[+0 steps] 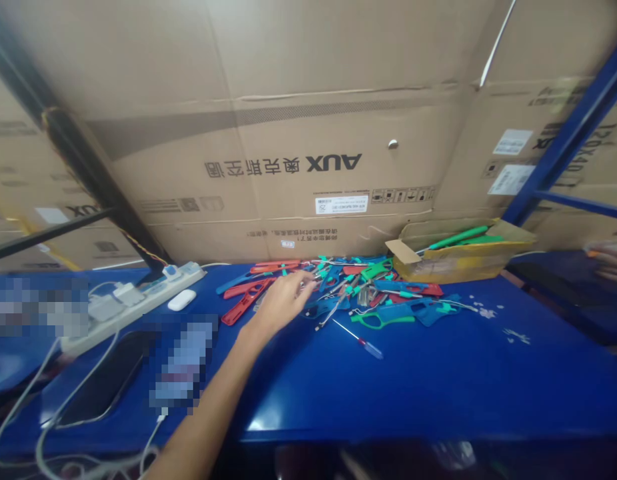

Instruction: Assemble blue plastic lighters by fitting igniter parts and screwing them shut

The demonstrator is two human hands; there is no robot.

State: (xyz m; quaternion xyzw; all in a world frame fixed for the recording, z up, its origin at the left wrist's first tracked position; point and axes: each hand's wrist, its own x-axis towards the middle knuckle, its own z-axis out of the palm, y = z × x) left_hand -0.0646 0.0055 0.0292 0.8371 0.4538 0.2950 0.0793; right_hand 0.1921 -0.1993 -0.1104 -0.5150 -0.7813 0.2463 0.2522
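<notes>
My left hand [287, 293] reaches palm down from the lower left over a heap of coloured plastic pieces. Its thumb and fingers are bent together at the heap; whatever is between the fingertips is too small to make out. Red handle-shaped shells [246, 300] lie just left of the hand. To its right are blue shells [396, 312], a green shell with a loop-shaped grip [376, 321], thin metal rods and wires, tangled together. A screwdriver [369, 347] with a clear and red handle lies in front of the heap. My right hand is out of view.
An open cardboard box [453, 263] with green pieces stands back right. At left lie a power strip [153, 300] with chargers, a white case [182, 300], a dark phone [108, 373] and cables. Large cartons [288, 133] wall the back of the blue table [413, 393]; metal posts flank it.
</notes>
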